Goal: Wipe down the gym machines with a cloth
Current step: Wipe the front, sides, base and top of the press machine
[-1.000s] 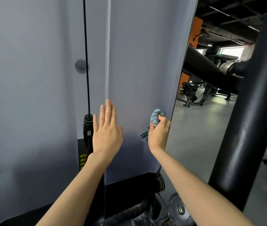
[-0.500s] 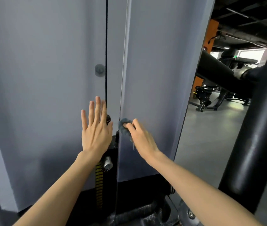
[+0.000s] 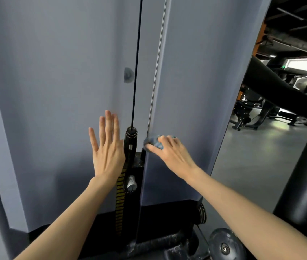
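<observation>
Cloth [image 3: 154, 142]: small blue-grey wad, bunched, blurred; pressed on the left edge of the right grey panel [image 3: 195, 91], beside the black cable fitting [image 3: 131, 139].
Right hand [image 3: 171, 154]: fingers curled over the cloth, gripping it against the panel.
Left hand [image 3: 107, 147]: fingers spread open, flat by the left panel [image 3: 64, 81]; contact unclear.
Hidden: most of the cloth is under the fingers; its weave cannot be made out.
Axis: the wad lies roughly crosswise; the panels and cable [image 3: 136, 62] run upright.

Two hands [image 3: 109, 149], one cloth [image 3: 153, 142], two grey panels [image 3: 55, 91].
</observation>
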A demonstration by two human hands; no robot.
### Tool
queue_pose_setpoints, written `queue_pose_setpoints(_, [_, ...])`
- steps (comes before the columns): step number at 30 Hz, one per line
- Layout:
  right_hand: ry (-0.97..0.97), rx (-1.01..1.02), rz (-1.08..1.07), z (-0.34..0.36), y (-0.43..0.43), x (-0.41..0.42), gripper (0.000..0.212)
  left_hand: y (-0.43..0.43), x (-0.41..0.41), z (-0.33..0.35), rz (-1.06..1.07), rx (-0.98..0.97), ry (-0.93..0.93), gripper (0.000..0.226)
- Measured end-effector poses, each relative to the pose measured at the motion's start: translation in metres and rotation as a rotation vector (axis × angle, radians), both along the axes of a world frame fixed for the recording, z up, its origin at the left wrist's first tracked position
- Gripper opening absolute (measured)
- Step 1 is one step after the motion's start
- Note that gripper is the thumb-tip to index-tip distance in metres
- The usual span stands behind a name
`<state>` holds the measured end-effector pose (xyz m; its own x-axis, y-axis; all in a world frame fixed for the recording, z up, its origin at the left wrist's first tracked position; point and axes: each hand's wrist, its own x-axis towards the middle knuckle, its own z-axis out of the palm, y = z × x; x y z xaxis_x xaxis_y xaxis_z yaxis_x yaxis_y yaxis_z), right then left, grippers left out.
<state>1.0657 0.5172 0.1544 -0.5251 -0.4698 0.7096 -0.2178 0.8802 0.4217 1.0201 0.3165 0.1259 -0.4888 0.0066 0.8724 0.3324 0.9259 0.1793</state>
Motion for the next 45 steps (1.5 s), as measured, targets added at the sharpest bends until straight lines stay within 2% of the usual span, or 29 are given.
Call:
queue_pose_setpoints(1, [0.012,0.102,0.018,-0.003,0.002,-0.002,0.062,-0.004,0.0,-0.001,-0.002,-0.016,0.006,0.075])
queue_pose_setpoints(2, [0.041,0.085,0.041,0.004,0.001,-0.004,0.061,-0.006,0.0,-0.002,-0.011,-0.024,0.016,0.074])
queue_pose_setpoints(4, [0.124,-0.149,0.045,0.026,-0.005,-0.013,0.055,-0.007,-0.001,-0.002,-0.041,-0.013,0.026,0.078])
queue_pose_setpoints(6, [0.214,-0.391,0.016,0.047,-0.014,-0.02,0.067,-0.008,0.0,-0.002,-0.059,-0.013,0.027,0.085])
queue_pose_setpoints(7, [0.222,-0.434,0.005,0.047,-0.018,-0.022,0.074,-0.01,0.0,-0.002,-0.063,-0.026,0.026,0.085])
queue_pose_setpoints(9, [0.205,-0.39,0.01,0.028,-0.019,-0.022,0.079,-0.016,-0.002,-0.002,-0.07,-0.061,0.017,0.084])
queue_pose_setpoints(14, [0.053,-0.092,0.049,-0.056,0.003,-0.016,0.072,-0.025,-0.005,-0.004,-0.068,-0.119,0.02,0.082])
queue_pose_setpoints(16, [0.016,-0.056,0.074,-0.056,0.002,-0.005,0.074,-0.024,-0.005,-0.005,-0.064,-0.122,0.023,0.081])
queue_pose_setpoints(19, [0.038,-0.237,-0.013,-0.018,-0.011,-0.011,0.044,-0.024,-0.006,-0.006,-0.064,-0.114,0.036,0.081])
queue_pose_setpoints(20, [0.081,-0.334,-0.033,0.002,-0.018,-0.015,0.043,-0.023,-0.006,-0.006,-0.068,-0.108,0.042,0.081])
queue_pose_setpoints(22, [0.225,-0.556,-0.015,0.026,-0.03,-0.026,0.063,-0.019,-0.006,-0.007,-0.078,-0.082,0.049,0.08])
queue_pose_setpoints(24, [0.265,-0.554,0.025,0.019,-0.027,-0.034,0.069,-0.017,-0.007,-0.008,-0.087,-0.059,0.059,0.078])
queue_pose_setpoints(27, [0.18,-0.409,0.101,-0.033,-0.015,-0.028,0.056,-0.017,-0.01,-0.01,-0.096,-0.048,0.086,0.072])
queue_pose_setpoints(30, [0.019,-0.393,0.037,-0.098,-0.008,-0.013,0.018,-0.016,-0.012,-0.011,-0.106,-0.05,0.109,0.069])
queue_pose_setpoints(31, [-0.055,-0.404,-0.01,-0.111,-0.009,-0.007,0.026,-0.016,-0.013,-0.012,-0.11,-0.045,0.112,0.07])
queue_pose_setpoints(33, [-0.25,-0.454,0.042,-0.121,-0.012,0.001,0.041,-0.014,-0.014,-0.013,-0.113,-0.038,0.119,0.072])
queue_pose_setpoints(34, [-0.251,-0.368,0.048,-0.123,-0.011,0.001,0.046,-0.013,-0.015,-0.014,-0.111,-0.034,0.127,0.073])
queue_pose_setpoints(35, [-0.225,-0.322,0.026,-0.12,-0.011,0.002,0.046,-0.013,-0.016,-0.014,-0.107,-0.032,0.133,0.073])
queue_pose_setpoints(36, [-0.181,-0.363,-0.005,-0.115,-0.014,0.001,0.041,-0.013,-0.016,-0.014,-0.103,-0.031,0.135,0.072])
queue_pose_setpoints(38, [-0.074,-0.577,-0.035,-0.096,-0.018,-0.002,0.033,-0.014,-0.017,-0.015,-0.102,-0.035,0.133,0.072])
queue_pose_setpoints(40, [0.074,-0.59,-0.008,-0.077,-0.022,-0.011,0.052,-0.015,-0.019,-0.015,-0.11,-0.041,0.141,0.069])
queue_pose_setpoints(42, [0.166,-0.611,0.052,-0.066,-0.024,-0.023,0.059,-0.017,-0.021,-0.014,-0.116,-0.041,0.159,0.069])
queue_pose_setpoints(45, [0.174,-0.683,0.05,-0.096,-0.032,-0.022,0.041,-0.015,-0.022,-0.016,-0.114,-0.029,0.19,0.071])
